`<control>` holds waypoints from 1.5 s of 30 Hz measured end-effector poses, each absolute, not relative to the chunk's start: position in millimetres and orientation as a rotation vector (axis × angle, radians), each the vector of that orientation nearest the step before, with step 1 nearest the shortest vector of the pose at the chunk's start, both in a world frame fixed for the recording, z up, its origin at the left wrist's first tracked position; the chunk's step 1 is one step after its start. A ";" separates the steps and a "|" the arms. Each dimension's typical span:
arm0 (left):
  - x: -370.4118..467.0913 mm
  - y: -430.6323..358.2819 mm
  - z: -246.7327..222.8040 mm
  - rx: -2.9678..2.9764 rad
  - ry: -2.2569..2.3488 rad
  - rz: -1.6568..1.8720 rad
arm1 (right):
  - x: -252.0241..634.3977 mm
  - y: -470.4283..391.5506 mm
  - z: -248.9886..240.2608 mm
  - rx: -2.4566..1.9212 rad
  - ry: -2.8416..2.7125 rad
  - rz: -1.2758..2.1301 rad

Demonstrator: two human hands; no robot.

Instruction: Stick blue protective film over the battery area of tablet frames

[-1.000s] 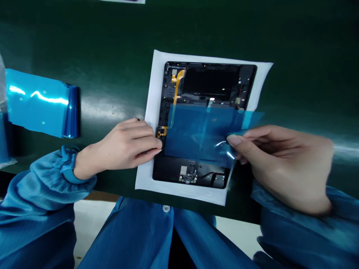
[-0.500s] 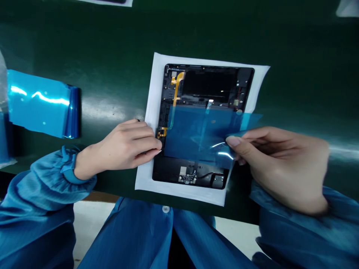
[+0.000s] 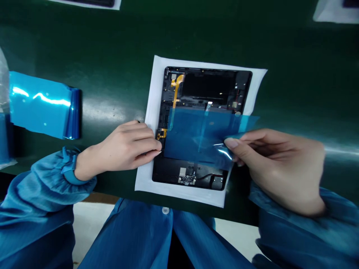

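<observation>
An opened black tablet (image 3: 210,86) lies on a white sheet (image 3: 179,196), its inner parts, an orange flex cable (image 3: 175,99) and a small circuit board (image 3: 187,180) showing. Across its middle spreads a translucent blue film (image 3: 185,138); the film's right end sticks out past the tablet's edge. My right hand (image 3: 276,164) pinches that end between thumb and fingers, bending the film slightly. On the other side, my left hand (image 3: 131,145) is closed, its thumb and forefinger tips together at the tablet's left rim. Its lower fingers are tucked out of sight.
A stack of shiny blue film sheets (image 3: 40,106) lies on the dark green table (image 3: 117,45) at the left, beside clear plastic (image 3: 3,82). Parts of other white sheets show at the top left (image 3: 116,4) and top right (image 3: 328,13).
The view has shifted a little. My right hand has moved very slightly left with the film's end still pinched, and the glare on the film has changed. My left hand stays put.
</observation>
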State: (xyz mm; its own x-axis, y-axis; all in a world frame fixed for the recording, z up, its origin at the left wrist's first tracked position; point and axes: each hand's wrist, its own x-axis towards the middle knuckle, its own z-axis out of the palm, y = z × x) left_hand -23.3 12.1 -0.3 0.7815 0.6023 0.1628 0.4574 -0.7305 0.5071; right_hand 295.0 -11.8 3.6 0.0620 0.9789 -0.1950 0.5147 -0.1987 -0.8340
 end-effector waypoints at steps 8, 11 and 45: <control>-24.1 11.7 -2.4 2.509 0.781 0.490 | 292.9 -9.6 5.4 -1.802 -1.468 1.039; -23.9 11.7 -2.4 2.492 0.772 0.500 | 293.0 -9.6 3.9 -1.790 -1.481 1.044; -24.0 12.7 -1.4 2.501 0.763 0.530 | 292.9 -7.5 2.2 -1.707 -1.544 1.086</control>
